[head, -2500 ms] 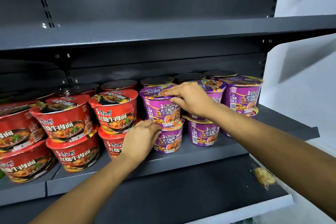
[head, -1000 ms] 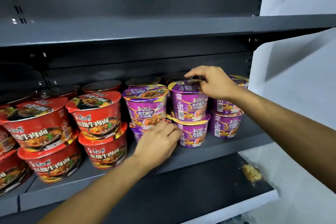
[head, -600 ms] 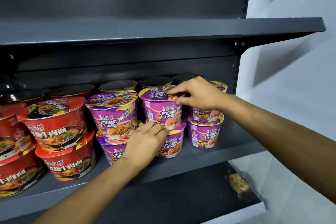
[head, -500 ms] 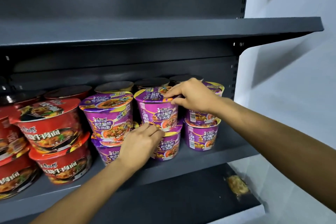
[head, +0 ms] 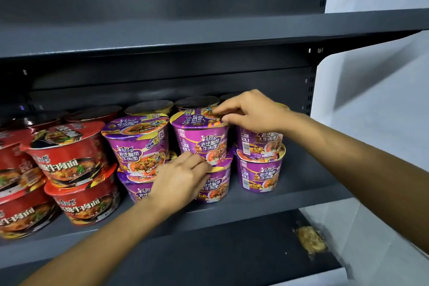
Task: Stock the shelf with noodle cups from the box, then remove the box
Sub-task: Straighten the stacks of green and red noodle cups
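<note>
**In the middle of the frame, two grips are squaring a purple stack**

In the centre of the frame the upper purple cup (head: pixel 201 140) is standing upright on the lower purple cup (head: pixel 217 187). Its long axis is running straight up the picture, and both cups are sitting on the dark shelf (head: pixel 301 195) between two more purple stacks.

The right grip (head: pixel 251 112) is lying over the lid's right-hand rim, thumb and fingers curling round that edge and pinching it. The cup's body is sitting just below it and toward frame-left.

The left grip (head: pixel 183 179) is sitting lower with its fingers fairly straight, the fingertips touching the seam where the two cups are meeting (it is clasping nothing).

The right grip is probably deciding the coming move. Any nudge is acting from the top rim, so the cup is liable to tip toward frame-left unless the left grip is bracing its base.

Red cups (head: pixel 69 158) are filling the left of the frame. The box is not showing, so removing it is looking like a step not yet done.
</note>
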